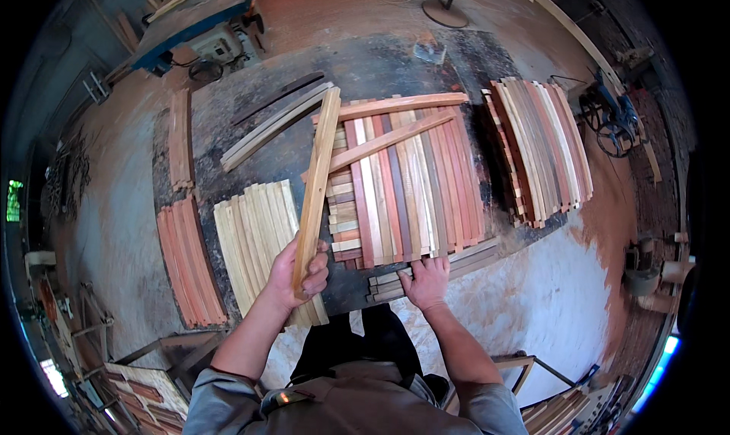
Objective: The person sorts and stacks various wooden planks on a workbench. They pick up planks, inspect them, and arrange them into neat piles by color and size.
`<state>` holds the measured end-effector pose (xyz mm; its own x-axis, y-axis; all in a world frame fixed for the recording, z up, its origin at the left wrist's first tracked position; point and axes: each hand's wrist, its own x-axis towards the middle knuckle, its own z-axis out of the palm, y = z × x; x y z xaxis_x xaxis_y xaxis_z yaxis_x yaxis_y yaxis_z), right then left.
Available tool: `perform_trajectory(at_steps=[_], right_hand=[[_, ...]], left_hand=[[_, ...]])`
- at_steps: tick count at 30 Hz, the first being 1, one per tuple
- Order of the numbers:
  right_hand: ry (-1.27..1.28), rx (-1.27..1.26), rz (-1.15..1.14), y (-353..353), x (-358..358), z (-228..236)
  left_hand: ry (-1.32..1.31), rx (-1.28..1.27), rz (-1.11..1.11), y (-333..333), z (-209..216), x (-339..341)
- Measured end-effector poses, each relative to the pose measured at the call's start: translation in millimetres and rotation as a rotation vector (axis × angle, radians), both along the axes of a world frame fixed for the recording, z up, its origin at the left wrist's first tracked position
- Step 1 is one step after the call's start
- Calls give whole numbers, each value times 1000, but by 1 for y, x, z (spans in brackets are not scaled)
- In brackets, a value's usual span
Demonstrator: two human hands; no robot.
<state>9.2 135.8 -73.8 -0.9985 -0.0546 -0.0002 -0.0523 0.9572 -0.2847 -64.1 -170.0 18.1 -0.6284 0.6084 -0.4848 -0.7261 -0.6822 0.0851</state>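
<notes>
Strip of light wood (318, 184) is in left hand (304, 271), fingers wrapped round its near end; it slants over the table (365, 70), between pale stack (258, 214) and mixed-colour stack (395, 184). Right hand (427, 283) is at the mixed-colour stack's near end, above grey strips (471, 261) by the table's near edge; cannot tell if it grips or only presses. Two loose pieces lie on the mixed-colour stack: reddish strip (403, 106) across its far end, brown strip (391, 141) slanting just nearer. Red stack (186, 260) sits at near left corner, brown bundle (180, 138) along left edge, second mixed stack (544, 146) by right edge, clear plastic (431, 52) near far edge.
</notes>
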Motion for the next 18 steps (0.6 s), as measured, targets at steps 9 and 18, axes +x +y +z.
perform_trajectory(at_steps=[9, 18], right_hand=[[-11, 0, 18, -1, 0, 4], [-65, 9, 2, 5, 2, 0]], left_hand=[[75, -477, 42, -19, -9, 12], [1158, -1830, -222, 2, 21, -39]])
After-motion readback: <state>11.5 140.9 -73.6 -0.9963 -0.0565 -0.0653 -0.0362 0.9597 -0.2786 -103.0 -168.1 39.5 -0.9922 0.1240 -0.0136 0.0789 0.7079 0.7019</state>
